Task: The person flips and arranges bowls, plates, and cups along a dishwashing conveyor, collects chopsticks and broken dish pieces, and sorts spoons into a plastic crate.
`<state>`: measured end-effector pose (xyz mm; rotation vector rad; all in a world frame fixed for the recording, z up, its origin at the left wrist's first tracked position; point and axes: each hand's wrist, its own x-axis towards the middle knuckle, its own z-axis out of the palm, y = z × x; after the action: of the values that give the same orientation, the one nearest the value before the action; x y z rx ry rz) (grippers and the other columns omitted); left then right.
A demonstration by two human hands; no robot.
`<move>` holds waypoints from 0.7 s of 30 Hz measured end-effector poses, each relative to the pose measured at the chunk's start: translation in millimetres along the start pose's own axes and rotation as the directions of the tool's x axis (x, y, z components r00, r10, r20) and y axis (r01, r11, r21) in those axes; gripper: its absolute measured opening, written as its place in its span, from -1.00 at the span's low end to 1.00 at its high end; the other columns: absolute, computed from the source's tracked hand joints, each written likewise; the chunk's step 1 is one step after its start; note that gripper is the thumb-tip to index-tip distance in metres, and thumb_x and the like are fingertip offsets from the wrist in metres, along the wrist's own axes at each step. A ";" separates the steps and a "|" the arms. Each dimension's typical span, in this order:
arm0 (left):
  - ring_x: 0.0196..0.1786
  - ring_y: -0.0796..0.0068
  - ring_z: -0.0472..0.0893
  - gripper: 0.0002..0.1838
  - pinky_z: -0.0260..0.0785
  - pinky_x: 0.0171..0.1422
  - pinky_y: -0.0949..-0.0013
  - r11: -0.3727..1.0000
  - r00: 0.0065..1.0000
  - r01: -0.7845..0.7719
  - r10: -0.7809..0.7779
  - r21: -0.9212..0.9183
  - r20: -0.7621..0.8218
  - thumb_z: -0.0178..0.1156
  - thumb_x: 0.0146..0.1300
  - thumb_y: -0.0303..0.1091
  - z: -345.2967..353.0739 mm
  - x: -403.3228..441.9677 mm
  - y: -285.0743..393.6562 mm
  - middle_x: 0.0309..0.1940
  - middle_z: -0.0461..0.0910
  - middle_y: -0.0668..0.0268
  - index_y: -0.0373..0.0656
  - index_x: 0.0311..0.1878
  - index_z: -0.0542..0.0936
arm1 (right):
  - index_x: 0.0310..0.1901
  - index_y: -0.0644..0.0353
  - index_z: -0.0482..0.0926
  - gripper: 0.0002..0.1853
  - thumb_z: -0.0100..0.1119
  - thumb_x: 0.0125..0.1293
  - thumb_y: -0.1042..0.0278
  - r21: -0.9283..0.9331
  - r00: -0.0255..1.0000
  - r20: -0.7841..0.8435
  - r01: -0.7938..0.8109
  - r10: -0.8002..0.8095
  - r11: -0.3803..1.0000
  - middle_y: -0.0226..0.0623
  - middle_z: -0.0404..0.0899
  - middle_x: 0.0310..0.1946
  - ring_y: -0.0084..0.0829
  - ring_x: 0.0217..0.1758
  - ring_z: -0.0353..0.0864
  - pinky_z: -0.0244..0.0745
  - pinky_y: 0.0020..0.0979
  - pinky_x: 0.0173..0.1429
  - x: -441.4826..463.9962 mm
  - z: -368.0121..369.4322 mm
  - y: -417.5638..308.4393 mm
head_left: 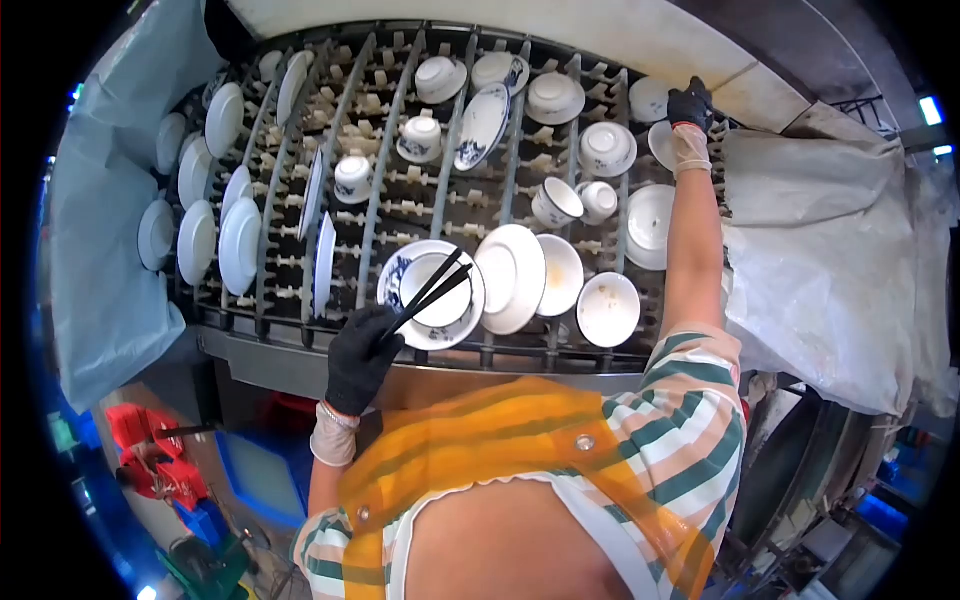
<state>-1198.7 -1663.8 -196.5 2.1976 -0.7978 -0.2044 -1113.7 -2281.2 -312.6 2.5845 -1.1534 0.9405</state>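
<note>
My left hand (362, 358), in a black glove over a pale one, is closed around a pair of black chopsticks (432, 293). The chopsticks reach over a blue-patterned plate (396, 268) with a white bowl (440, 295) on it. Beside these lean a white plate (507, 278) and a bowl with yellowish residue (561, 277). At the far right, my right hand (690, 106), gloved the same way, has its fingers curled at the edge of a white dish (650, 100). What they grip is hidden. Another white dish (660, 146) is partly covered by my right wrist.
The dishes sit on a pegged conveyor rack (400, 185) with metal rails. White plates (239, 246) stand on edge at the left; cups and bowls (607, 150) lie toward the right. Plastic curtains (120, 220) hang at both ends. Another person (150, 465) is at lower left.
</note>
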 end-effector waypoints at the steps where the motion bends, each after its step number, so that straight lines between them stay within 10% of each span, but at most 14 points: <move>1: -0.08 0.21 0.58 -0.71 0.44 -0.07 0.34 0.999 0.999 -0.035 0.035 0.037 0.000 0.28 -0.02 -0.54 3.6 3.6 0.9 -0.14 0.55 0.11 -0.15 -0.15 0.60 | -0.02 0.29 0.51 -0.47 0.28 0.04 0.10 -0.002 1.000 0.010 0.012 -0.012 1.000 -0.01 0.57 -0.12 -0.15 -0.01 0.54 0.39 -0.25 0.08 0.3 -12.5 -5.5; 3: -0.04 0.21 0.57 -0.70 0.46 -0.07 0.33 0.981 0.991 -0.133 0.128 0.138 0.048 0.27 -0.02 -0.53 9.3 11.7 0.4 -0.07 0.53 0.11 -0.10 -0.14 0.60 | 0.04 0.27 0.47 -0.49 0.28 0.08 0.18 0.693 0.882 0.371 -0.056 -0.289 0.719 -0.10 0.57 -0.12 -0.30 -0.06 0.55 0.40 -0.35 0.06 -18.7 -37.6 -23.5; 5: -0.07 0.23 0.59 -0.65 0.47 -0.09 0.33 0.990 0.987 -0.144 0.143 0.011 0.072 0.30 -0.05 -0.50 17.5 20.0 -3.0 -0.05 0.52 0.13 -0.07 -0.11 0.59 | 0.07 0.23 0.43 -0.51 0.27 0.11 0.24 0.947 0.621 0.225 0.041 -0.751 0.318 -0.20 0.58 -0.15 -0.44 -0.12 0.54 0.41 -0.41 0.02 -73.2 -63.1 -50.4; 7: -0.13 0.24 0.61 -0.59 0.48 -0.12 0.33 0.988 0.974 -0.126 0.107 0.088 0.201 0.32 -0.09 -0.46 20.3 27.9 -2.1 -0.03 0.52 0.17 -0.05 -0.07 0.57 | 0.08 0.19 0.42 -0.48 0.29 0.06 0.24 0.824 0.444 0.511 -0.008 -0.736 0.567 -0.12 0.59 -0.21 -0.31 -0.12 0.58 0.42 -0.35 0.01 -129.6 -125.6 -96.3; 9: -0.19 0.22 0.61 -0.61 0.48 -0.18 0.28 0.967 0.969 -0.116 0.060 0.227 0.239 0.32 -0.07 -0.39 30.0 30.5 -9.8 -0.01 0.53 0.26 -0.01 -0.09 0.55 | 0.07 0.19 0.43 -0.45 0.32 0.00 0.26 0.813 0.515 0.307 0.295 -0.800 0.502 -0.03 0.57 -0.19 -0.16 -0.07 0.56 0.42 -0.30 0.03 -174.9 -144.2 -108.5; 10: -0.19 0.22 0.61 -0.66 0.47 -0.18 0.27 0.943 0.970 -0.199 0.151 0.268 0.189 0.30 -0.04 -0.37 37.3 29.6 -21.6 -0.04 0.53 0.27 -0.01 -0.12 0.55 | 0.07 0.16 0.44 -0.41 0.35 -0.07 0.28 0.816 0.632 0.326 0.187 -0.703 0.547 0.03 0.55 -0.17 -0.04 -0.06 0.54 0.42 -0.26 0.04 -185.2 -141.7 -118.6; 15: -0.29 0.17 0.57 -0.87 0.41 -0.21 0.27 0.949 0.946 -0.276 0.242 0.150 0.215 0.24 0.02 -0.38 29.4 36.7 -23.5 -0.33 0.58 0.20 -0.10 -0.31 0.56 | 0.03 0.22 0.46 -0.61 0.21 0.12 0.42 0.868 0.721 0.438 -0.184 -0.537 0.461 -0.16 0.61 -0.24 -0.36 -0.26 0.59 0.47 -0.40 -0.13 -137.2 -68.9 -94.7; 17: -0.33 0.21 0.58 -0.75 0.39 -0.25 0.28 0.995 0.997 -0.004 0.012 -0.099 0.082 0.27 0.02 -0.41 17.7 41.4 -25.1 -0.39 0.59 0.16 -0.20 -0.18 0.60 | -0.01 0.27 0.47 -0.65 0.19 0.17 0.39 0.713 0.827 0.303 0.133 -0.474 0.689 -0.25 0.60 -0.29 -0.48 -0.30 0.55 0.46 -0.43 -0.17 -137.1 -108.2 -101.3; 19: -0.47 0.45 0.54 -0.74 0.36 -0.38 0.36 0.984 0.985 -0.113 0.093 -0.136 -0.149 0.25 0.11 -0.35 7.3 43.6 -46.9 -0.47 0.59 0.24 -0.23 -0.14 0.59 | 0.00 0.28 0.46 -0.65 0.19 0.20 0.33 0.863 0.743 0.332 0.010 -0.581 0.506 -0.24 0.60 -0.31 -0.49 -0.32 0.54 0.46 -0.44 -0.18 -141.8 -128.6 -104.0; 20: -0.53 0.55 0.49 -0.75 0.32 -0.45 0.42 0.969 0.992 0.068 -0.092 -0.238 -0.091 0.23 0.14 -0.32 -5.4 47.2 -48.3 -0.53 0.56 0.31 -0.22 -0.13 0.59 | 0.03 0.28 0.43 -0.62 0.18 0.22 0.30 0.827 0.622 0.532 -0.237 -0.574 0.510 -0.17 0.60 -0.29 -0.44 -0.29 0.56 0.46 -0.45 -0.16 -155.3 -152.5 -115.5; 21: -0.59 0.66 0.43 -0.75 0.28 -0.52 0.48 0.912 0.963 0.251 -0.269 -0.324 -0.010 0.22 0.18 -0.29 -22.8 53.1 -43.9 -0.59 0.52 0.38 -0.21 -0.13 0.60 | 0.09 0.27 0.39 -0.54 0.20 0.21 0.25 0.937 0.486 0.249 0.097 -0.838 0.335 -0.13 0.61 -0.26 -0.35 -0.25 0.58 0.45 -0.41 -0.11 -182.6 -110.9 -110.4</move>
<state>-1127.0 -1659.6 -206.9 1.9811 -0.4038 -0.3781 -1180.2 -2050.4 -323.7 3.9273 0.5322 0.2060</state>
